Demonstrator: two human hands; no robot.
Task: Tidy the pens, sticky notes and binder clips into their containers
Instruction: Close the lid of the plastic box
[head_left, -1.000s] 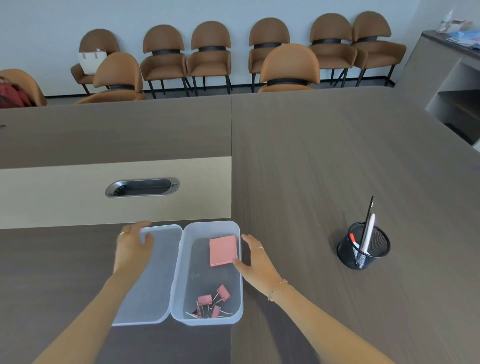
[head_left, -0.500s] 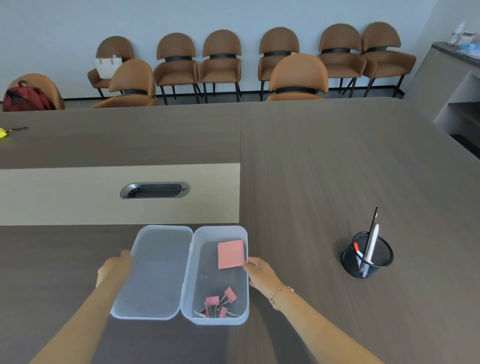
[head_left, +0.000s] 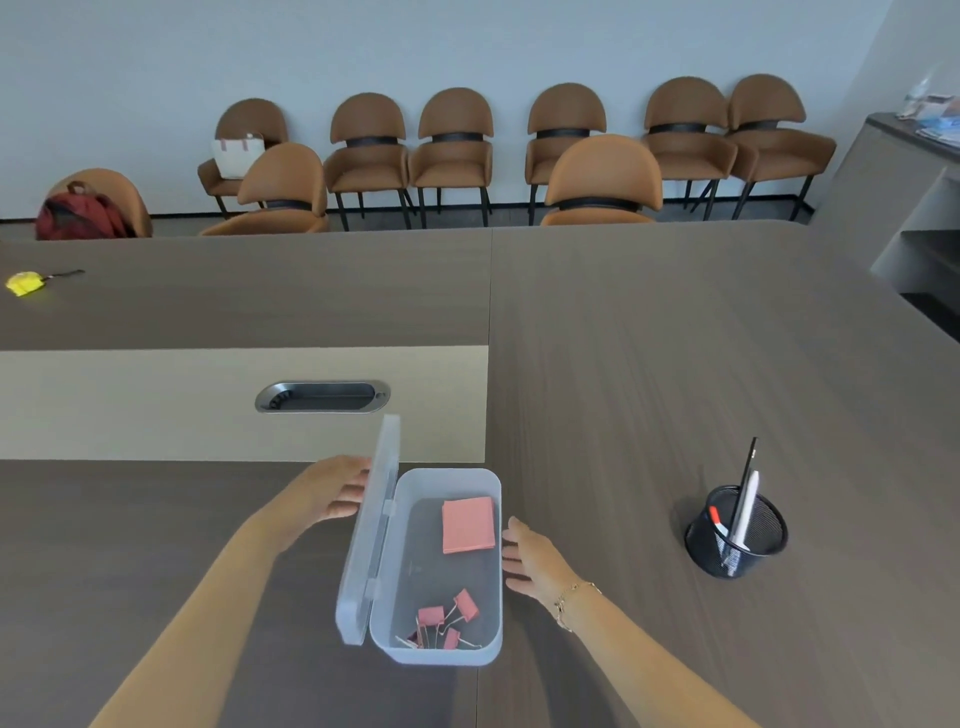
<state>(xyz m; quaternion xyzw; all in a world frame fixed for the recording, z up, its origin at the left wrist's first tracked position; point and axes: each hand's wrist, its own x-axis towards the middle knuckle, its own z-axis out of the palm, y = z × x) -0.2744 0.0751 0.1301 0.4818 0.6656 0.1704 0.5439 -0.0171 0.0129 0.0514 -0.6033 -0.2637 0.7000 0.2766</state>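
Observation:
A clear plastic box (head_left: 494, 571) sits on the table in front of me. Inside it lie a pink pad of sticky notes (head_left: 467, 524) at the far end and several pink binder clips (head_left: 441, 621) at the near end. Its hinged lid (head_left: 371, 530) stands nearly upright on the box's left side. My left hand (head_left: 332, 491) presses against the outside of the lid, fingers spread. My right hand (head_left: 527, 558) rests flat against the box's right wall. A black mesh pen cup (head_left: 735, 535) to the right holds several pens (head_left: 745, 493).
A metal cable grommet (head_left: 322, 396) is set in the beige table strip beyond the box. A yellow object (head_left: 23, 283) lies at the far left of the table. Brown chairs (head_left: 452, 140) line the wall. A cabinet (head_left: 914, 208) stands at the right.
The lid lay flat open on the table; my left hand has swung it up to nearly vertical. My right hand stays against the box's right side.

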